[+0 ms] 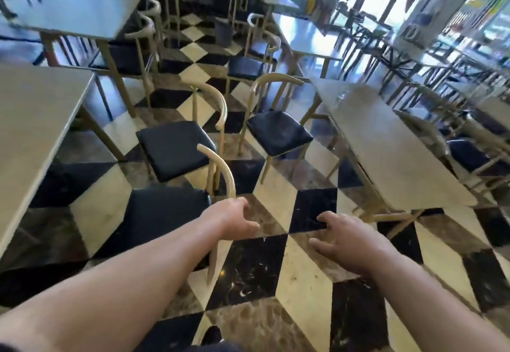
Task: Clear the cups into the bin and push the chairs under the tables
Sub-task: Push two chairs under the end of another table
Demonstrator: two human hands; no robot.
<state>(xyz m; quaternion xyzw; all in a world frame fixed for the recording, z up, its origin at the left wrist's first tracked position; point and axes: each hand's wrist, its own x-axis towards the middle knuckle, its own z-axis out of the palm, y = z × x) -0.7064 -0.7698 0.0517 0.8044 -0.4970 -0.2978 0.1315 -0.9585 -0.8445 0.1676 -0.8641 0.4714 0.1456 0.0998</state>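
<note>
Chairs stand out in the aisle between two rows of tables. The nearest chair (165,213), black seat and curved pale back rail, sits at lower left beside the left table (36,119), its seat not under the top. The left hand (234,217) is at the near end of that rail, fingers curled and touching it; whether it truly grips cannot be told. The right hand (347,237) hovers open over the checkered floor (276,282), fingers spread, holding nothing. Just beyond the nearest chair a second chair (176,147) stands in the aisle, close against it. Across the aisle a third chair (278,130) is pulled out from the right table (386,158), narrowing the passage. On that table's far end something small and clear (341,94) stands, too blurred to name. Farther back, more chairs and tables line both sides.
</note>
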